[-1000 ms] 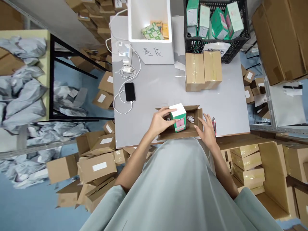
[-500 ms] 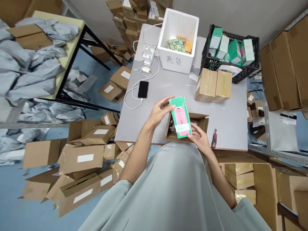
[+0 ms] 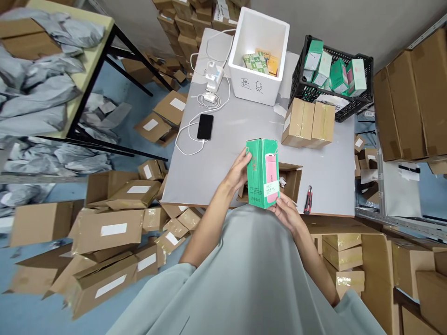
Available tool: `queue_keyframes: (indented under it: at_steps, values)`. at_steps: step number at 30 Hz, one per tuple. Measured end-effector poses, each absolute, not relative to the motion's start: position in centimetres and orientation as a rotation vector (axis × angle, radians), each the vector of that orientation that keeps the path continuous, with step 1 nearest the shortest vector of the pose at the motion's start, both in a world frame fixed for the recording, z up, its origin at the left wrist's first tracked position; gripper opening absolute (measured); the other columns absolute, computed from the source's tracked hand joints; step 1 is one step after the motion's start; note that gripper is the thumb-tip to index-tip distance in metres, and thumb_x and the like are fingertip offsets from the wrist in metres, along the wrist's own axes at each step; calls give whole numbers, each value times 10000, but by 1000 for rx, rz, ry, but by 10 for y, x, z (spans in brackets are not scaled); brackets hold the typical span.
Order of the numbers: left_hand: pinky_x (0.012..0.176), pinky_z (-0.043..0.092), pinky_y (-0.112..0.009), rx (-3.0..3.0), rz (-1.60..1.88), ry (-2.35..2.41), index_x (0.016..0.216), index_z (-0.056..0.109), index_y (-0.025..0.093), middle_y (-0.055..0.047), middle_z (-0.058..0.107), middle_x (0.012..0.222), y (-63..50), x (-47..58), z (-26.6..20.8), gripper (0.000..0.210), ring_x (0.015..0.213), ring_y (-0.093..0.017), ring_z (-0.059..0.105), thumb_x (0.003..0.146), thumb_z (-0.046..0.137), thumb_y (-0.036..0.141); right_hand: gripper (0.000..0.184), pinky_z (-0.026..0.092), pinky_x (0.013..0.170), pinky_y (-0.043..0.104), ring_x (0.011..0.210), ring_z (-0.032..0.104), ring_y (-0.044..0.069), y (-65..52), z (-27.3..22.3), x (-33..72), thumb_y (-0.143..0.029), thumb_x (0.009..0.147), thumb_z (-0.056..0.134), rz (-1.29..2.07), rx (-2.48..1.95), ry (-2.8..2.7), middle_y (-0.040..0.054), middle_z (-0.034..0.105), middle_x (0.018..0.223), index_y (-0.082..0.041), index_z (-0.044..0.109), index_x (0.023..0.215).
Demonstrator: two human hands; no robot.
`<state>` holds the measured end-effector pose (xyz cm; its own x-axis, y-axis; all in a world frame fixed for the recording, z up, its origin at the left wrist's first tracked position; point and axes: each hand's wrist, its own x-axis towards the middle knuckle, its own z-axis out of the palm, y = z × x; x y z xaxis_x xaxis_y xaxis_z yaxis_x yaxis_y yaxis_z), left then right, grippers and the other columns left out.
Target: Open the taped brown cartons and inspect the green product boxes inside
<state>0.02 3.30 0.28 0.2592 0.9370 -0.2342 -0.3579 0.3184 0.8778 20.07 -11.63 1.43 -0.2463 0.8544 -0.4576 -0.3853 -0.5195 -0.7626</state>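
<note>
Between both hands I hold a green product box (image 3: 255, 179) with a pink bottle pictured on one side. My left hand (image 3: 238, 173) grips its upper left edge, and my right hand (image 3: 285, 210) holds the lower right corner. Two faces of the box show, the plain green one and the pictured one. Behind and below it sits an open cardboard box (image 3: 295, 184) at the table's front edge, partly hidden, with some crumpled pale stuff inside. To the right of my right hand lies a red and black utility knife (image 3: 308, 200).
On the grey table (image 3: 226, 163) stand a white foam box (image 3: 256, 88) with small packages, a black crate (image 3: 296, 79) of green boxes, and two taped cartons (image 3: 310, 123). A phone (image 3: 205, 127) lies on its cable. Cardboard boxes (image 3: 108, 223) crowd the floor at left.
The green box has been turned in my hands, so its left green side now shows beside the pictured face. My left hand has moved down and right along it.
</note>
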Motion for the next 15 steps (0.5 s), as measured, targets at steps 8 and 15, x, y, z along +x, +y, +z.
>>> queue_keyframes:
  at_steps: [8, 15]
  values:
    - [892, 668, -362, 906, 1061, 1016, 1529, 634, 272, -108, 823, 1282, 37, 7, -4, 926, 1053, -271, 821, 770, 989, 669, 974, 696, 1058, 452, 1152, 792, 231, -113, 4, 207, -599, 846, 981, 1705, -1326, -840, 95, 720, 1528, -366, 556, 1690]
    - [837, 651, -338, 1003, 1073, 1064, 1520, 637, 292, -101, 797, 1286, 38, 8, -6, 861, 936, -227, 811, 817, 959, 672, 848, 666, 1095, 442, 1121, 804, 238, -111, 3, 197, -621, 850, 962, 1576, -1389, -870, 107, 762, 1473, -313, 670, 1584]
